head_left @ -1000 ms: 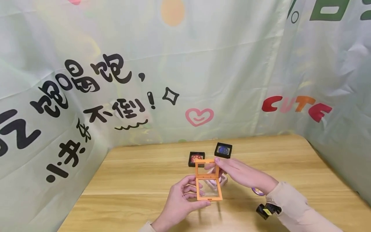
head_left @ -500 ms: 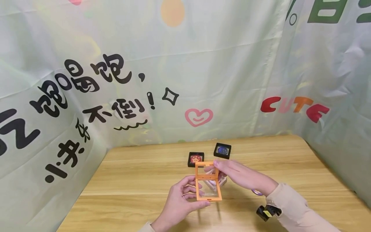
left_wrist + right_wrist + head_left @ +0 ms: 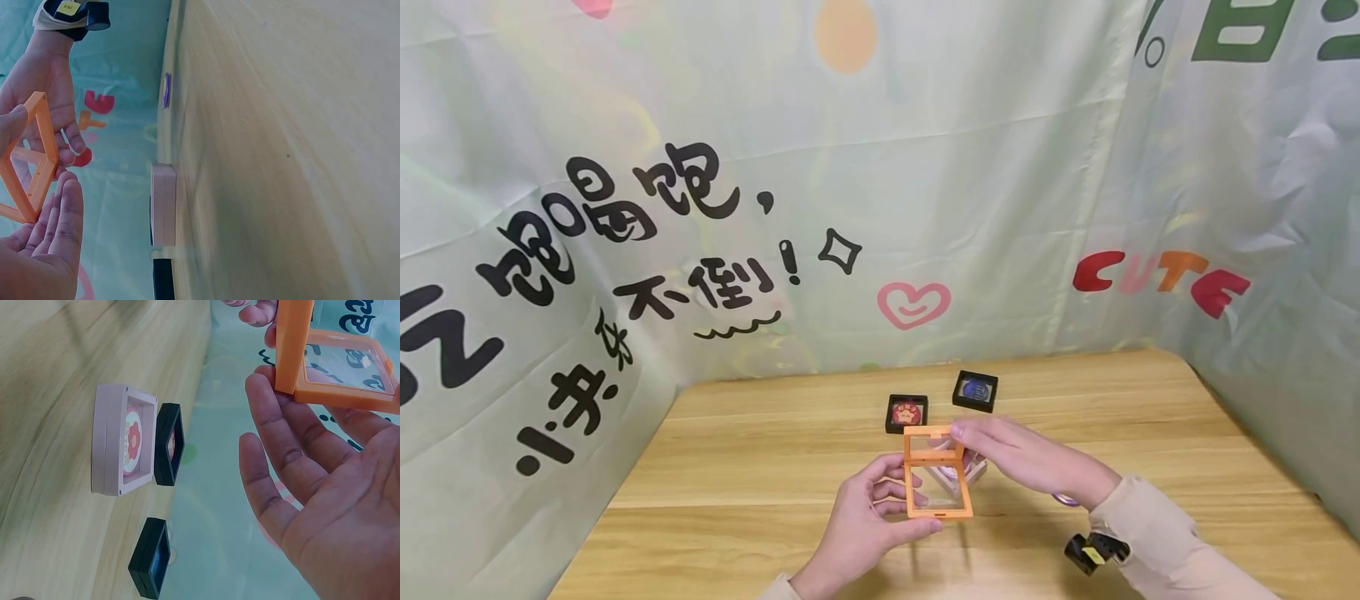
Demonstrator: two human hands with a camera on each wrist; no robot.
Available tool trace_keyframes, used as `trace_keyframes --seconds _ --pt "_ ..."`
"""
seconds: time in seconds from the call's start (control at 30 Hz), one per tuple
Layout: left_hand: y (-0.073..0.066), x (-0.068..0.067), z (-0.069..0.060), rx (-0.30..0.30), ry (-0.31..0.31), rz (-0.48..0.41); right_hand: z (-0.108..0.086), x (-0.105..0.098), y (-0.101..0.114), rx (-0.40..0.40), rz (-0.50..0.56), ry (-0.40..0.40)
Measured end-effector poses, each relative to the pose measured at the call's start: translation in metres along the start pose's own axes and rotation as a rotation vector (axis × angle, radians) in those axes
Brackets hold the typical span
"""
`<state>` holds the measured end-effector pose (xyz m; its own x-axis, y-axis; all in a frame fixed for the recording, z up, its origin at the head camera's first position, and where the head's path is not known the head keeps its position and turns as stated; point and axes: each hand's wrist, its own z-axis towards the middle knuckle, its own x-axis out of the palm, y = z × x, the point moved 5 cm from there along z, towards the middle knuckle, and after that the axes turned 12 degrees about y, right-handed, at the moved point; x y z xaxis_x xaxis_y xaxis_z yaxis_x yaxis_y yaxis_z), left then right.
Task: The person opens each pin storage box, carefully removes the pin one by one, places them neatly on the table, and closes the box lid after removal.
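Tabletop (image 3: pixel 760 450): one orange case (image 3: pixel 934 457), two hands (image 3: pixel 867 515)

Beyond the orange case (image 3: pixel 934 457), black cases (image 3: pixel 907 414) obstruct; passage lies left.

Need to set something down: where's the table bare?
Bare: the table left of the left hand, and right of the right sleeve. Crowded: mid-table, around the right hand and orange case, with a pink case and two black cases beyond.

We see a wood-grained table (image 3: pixel 737 467); pale, creased fabric (image 3: pixel 1000 200) hangs behind it and along both its sides, a pink heart (image 3: pixel 913 312) printed above its far edge.
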<state>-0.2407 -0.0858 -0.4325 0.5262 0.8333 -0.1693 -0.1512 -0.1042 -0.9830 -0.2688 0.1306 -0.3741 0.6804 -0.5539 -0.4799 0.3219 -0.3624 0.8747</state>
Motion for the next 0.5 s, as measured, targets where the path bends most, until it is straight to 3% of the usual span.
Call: trace_keyframes --seconds 0.5 --pt "0.006 -0.003 0.0016 -0.013 0.004 -0.011 0.0023 0.0014 -0.0018 -0.013 -0.086 -0.001"
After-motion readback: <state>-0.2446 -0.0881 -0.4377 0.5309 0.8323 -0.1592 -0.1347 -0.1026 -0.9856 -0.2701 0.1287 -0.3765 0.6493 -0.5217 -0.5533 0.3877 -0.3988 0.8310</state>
